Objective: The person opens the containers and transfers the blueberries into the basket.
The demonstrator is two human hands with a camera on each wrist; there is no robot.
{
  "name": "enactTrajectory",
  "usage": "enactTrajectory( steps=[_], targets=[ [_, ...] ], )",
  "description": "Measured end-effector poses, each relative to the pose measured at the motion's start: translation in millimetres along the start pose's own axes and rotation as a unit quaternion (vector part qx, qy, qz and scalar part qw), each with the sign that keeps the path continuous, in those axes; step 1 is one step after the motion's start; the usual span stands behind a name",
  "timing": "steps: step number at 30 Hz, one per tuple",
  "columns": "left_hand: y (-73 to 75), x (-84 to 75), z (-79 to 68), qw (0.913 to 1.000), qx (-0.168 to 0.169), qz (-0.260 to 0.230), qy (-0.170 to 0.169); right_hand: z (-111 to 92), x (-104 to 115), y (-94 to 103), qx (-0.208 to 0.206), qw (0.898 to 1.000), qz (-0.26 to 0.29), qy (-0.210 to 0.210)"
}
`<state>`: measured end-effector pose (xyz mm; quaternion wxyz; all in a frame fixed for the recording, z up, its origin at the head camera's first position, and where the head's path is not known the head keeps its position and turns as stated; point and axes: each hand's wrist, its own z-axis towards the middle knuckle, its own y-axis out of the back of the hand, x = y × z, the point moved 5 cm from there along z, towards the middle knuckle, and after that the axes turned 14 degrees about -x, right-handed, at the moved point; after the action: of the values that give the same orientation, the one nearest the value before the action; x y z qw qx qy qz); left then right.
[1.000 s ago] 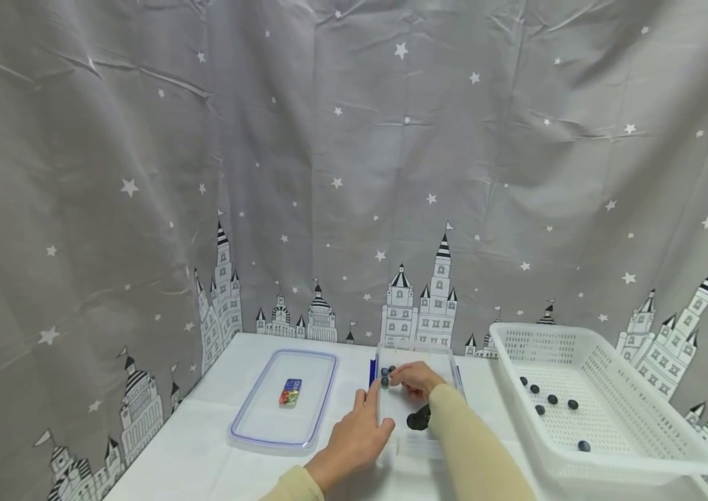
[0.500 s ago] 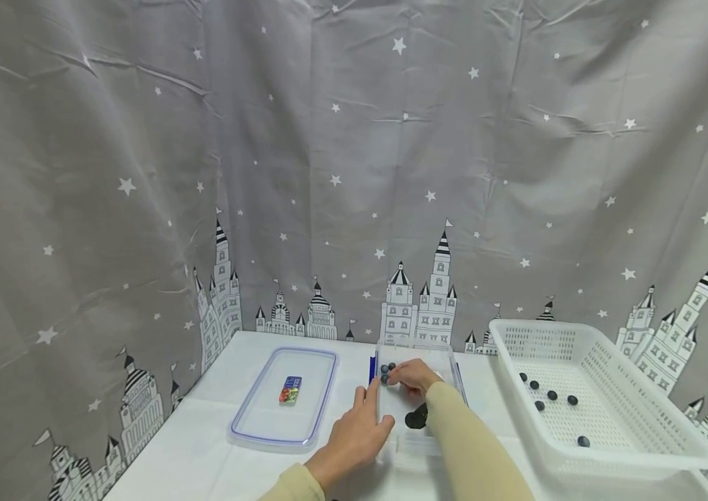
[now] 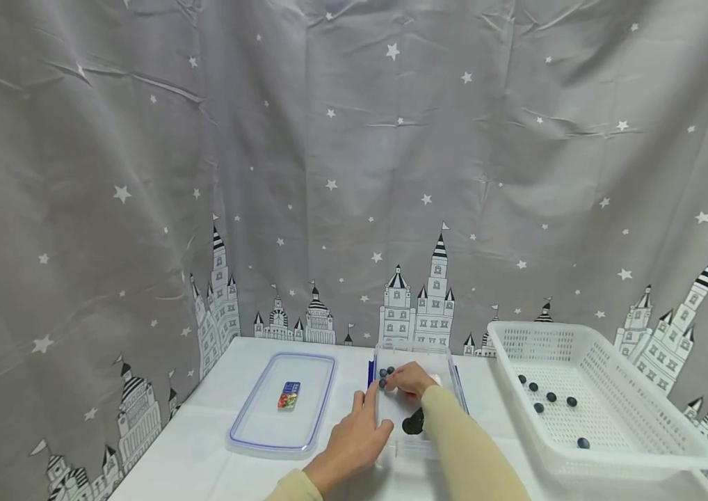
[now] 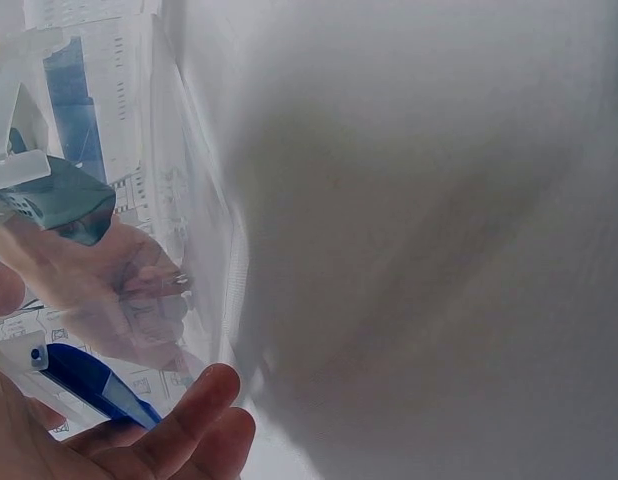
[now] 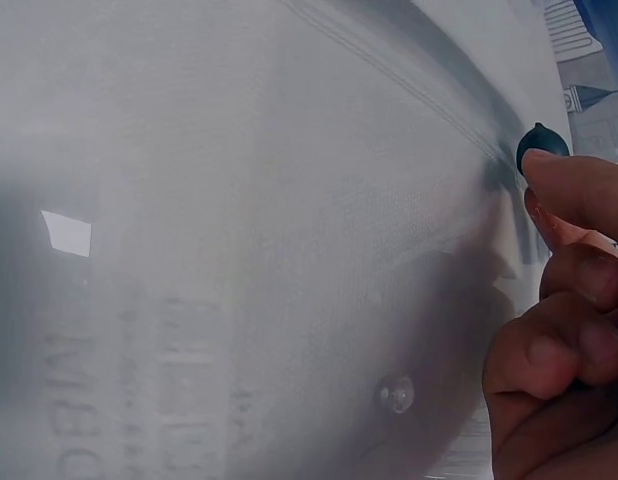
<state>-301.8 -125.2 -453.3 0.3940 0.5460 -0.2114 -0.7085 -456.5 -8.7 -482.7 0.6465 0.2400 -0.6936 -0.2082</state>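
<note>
In the head view, a clear plastic container [image 3: 416, 445] with blue side latches stands mid-table. Small dark-blue berries, blueberries by their look, sit at its far left corner; one blueberry [image 3: 383, 374] is beside the right fingertips. My right hand [image 3: 412, 380] reaches inside and pinches a blueberry [image 5: 541, 143] between thumb and finger, close to the container wall. My left hand [image 3: 357, 433] holds the container's left side, thumb over the rim and fingers along the outside. In the left wrist view its fingers lie beside a blue latch [image 4: 94, 385].
A white perforated basket [image 3: 661, 456] on the right holds several loose blueberries [image 3: 551, 397]. Left of the container lies a clear lid [image 3: 266, 424] with a blue seal and a fruit-pictured label [image 3: 288, 396]. Behind the white table hangs a grey curtain [image 3: 354, 174].
The view shifts slightly. My right hand stays at the far left corner with only a slight movement; the left hand keeps its place on the container.
</note>
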Motion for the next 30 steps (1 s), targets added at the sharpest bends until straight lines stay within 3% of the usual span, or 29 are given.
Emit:
enactTrajectory(
  steps=[9, 22, 30],
  targets=[
    [7.1, -3.2, 3.4, 0.9996, -0.025, 0.005, -0.01, 4, 10, 2.7, -0.009, 1.0, 0.002, 0.005],
    [5.8, -3.1, 4.8, 0.9999, -0.01, -0.002, -0.002, 5, 9, 2.5, -0.004, 1.0, -0.009, 0.009],
    [1.0, -1.2, -0.5, 1.0, -0.007, -0.001, -0.002, -5, 7, 4.2, 0.005, 1.0, -0.007, 0.004]
  ],
)
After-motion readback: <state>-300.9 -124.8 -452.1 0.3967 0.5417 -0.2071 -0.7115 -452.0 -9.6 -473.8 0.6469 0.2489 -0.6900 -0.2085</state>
